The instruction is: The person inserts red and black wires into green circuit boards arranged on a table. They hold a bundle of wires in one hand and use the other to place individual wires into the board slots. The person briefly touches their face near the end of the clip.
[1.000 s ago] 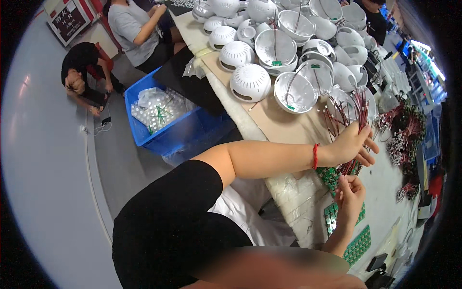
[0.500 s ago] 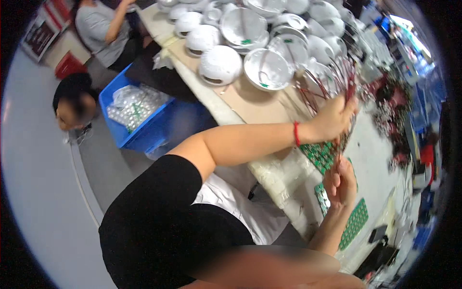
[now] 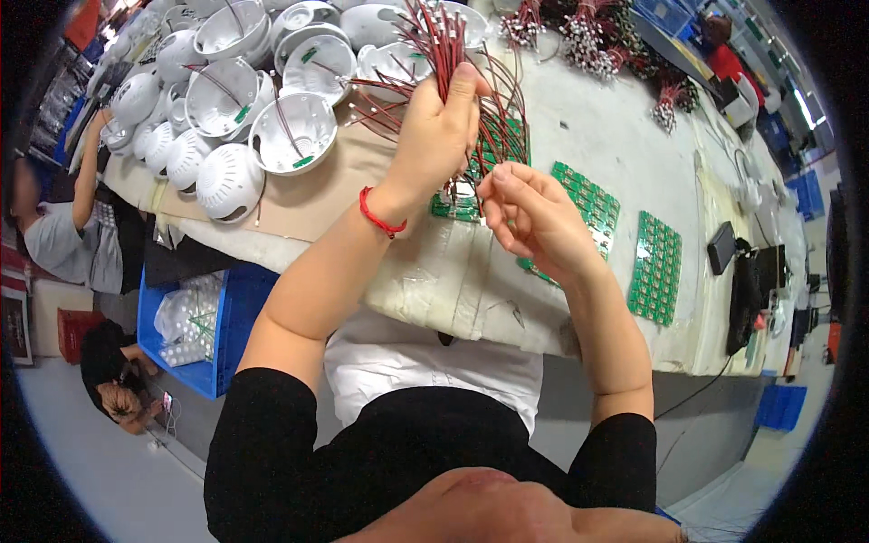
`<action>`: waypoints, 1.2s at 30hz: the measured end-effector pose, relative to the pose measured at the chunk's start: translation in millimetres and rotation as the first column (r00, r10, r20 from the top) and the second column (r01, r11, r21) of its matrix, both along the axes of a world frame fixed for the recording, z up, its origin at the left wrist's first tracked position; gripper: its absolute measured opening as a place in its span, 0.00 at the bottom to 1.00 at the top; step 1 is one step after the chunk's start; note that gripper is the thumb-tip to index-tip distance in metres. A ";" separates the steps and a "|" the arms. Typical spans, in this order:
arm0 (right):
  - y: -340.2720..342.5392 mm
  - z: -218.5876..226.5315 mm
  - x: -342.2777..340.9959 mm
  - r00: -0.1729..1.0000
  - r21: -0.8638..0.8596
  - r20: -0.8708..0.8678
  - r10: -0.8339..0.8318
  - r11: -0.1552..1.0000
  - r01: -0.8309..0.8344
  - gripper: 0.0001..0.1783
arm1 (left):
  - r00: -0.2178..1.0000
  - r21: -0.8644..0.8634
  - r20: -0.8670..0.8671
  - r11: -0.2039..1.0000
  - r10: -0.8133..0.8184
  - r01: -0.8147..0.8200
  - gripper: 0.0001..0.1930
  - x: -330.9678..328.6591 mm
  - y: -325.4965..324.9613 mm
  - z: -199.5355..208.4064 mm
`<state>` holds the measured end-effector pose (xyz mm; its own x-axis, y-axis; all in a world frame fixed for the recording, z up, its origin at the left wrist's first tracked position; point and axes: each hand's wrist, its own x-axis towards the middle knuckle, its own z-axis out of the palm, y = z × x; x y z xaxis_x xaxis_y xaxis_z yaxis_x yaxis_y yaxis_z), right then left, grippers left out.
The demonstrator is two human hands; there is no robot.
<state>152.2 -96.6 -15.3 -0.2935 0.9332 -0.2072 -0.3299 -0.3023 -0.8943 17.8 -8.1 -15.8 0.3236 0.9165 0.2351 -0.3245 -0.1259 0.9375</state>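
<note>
Wires, dark red and black, thin, with small white plugs, one loose bundle (image 3: 444,56): held upright above the table, gripped near its middle by the left hand (image 3: 438,128), whose fingers close around it; loose strands splay to both sides. Right hand (image 3: 536,217), one: thumb and forefinger drawn together at the bundle's lower ends, other fingers curled; whether a strand is pinched cannot be told. Bracelet, red braided cord (image 3: 380,217), one, on the left wrist. Green rectangular sheets of small circuit boards (image 3: 656,269), at least three: one partly beneath the wires, two toward the right. White plastic domed housings (image 3: 228,184), more than a dozen, overlapping, exact count not possible; at least three lie hollow side up with a small green board inside. Further wire bunches with white plugs (image 3: 593,43), at least three, along the far side. Blue plastic bin (image 3: 239,328), one, left of the table (image 3: 625,122). Co-workers, two, at left.
</note>
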 end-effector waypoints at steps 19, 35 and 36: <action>-4.3 14.6 15.1 0.987 0.172 -0.161 -0.001 0.985 0.029 0.09 | 0.978 -0.205 0.192 0.971 -0.085 0.125 0.20 -12.4 0.3 17.4; 7.3 -35.0 -17.2 0.430 0.634 0.763 -0.482 0.688 -0.353 0.07 | 0.903 -0.261 0.421 0.942 -0.088 0.214 0.16 -28.9 12.9 19.2; 7.8 -36.1 -17.5 0.417 0.631 0.768 -0.487 0.688 -0.358 0.07 | 0.901 -0.256 0.425 0.944 -0.085 0.210 0.16 -29.1 13.3 19.3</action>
